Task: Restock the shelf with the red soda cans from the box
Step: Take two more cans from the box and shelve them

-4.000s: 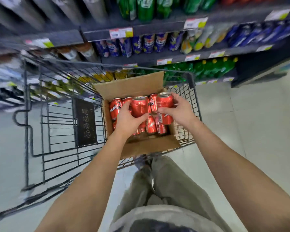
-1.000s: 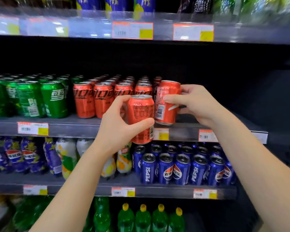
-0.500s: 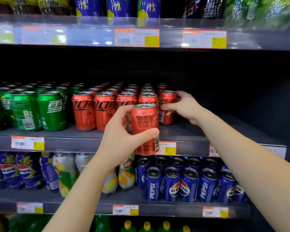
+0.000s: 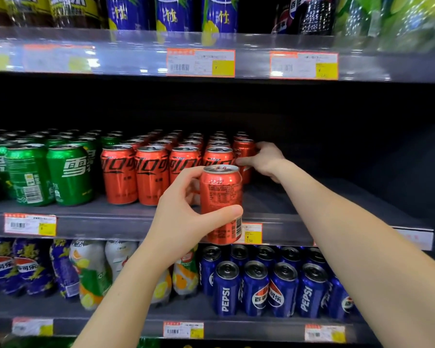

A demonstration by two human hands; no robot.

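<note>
My left hand (image 4: 183,217) grips a red soda can (image 4: 221,197) upright in front of the middle shelf's edge (image 4: 111,222), thumb across its front. Further in, my right hand (image 4: 264,159) holds a second red can (image 4: 242,151) that stands on the shelf at the right end of the red rows (image 4: 151,172), a little behind the front cans. Those rows run several cans deep. The box is out of view.
Green cans (image 4: 48,172) stand left of the red ones. Right of my right hand the shelf floor (image 4: 337,197) is bare and dark. Blue Pepsi cans (image 4: 269,290) and bottles (image 4: 91,272) fill the shelf below. Tall bottles (image 4: 173,13) line the shelf above.
My right hand has pushed its can from the shelf front deeper into the right-hand row. The left hand has kept its can at the shelf edge. Four seconds ago both hands lifted cans from the box.
</note>
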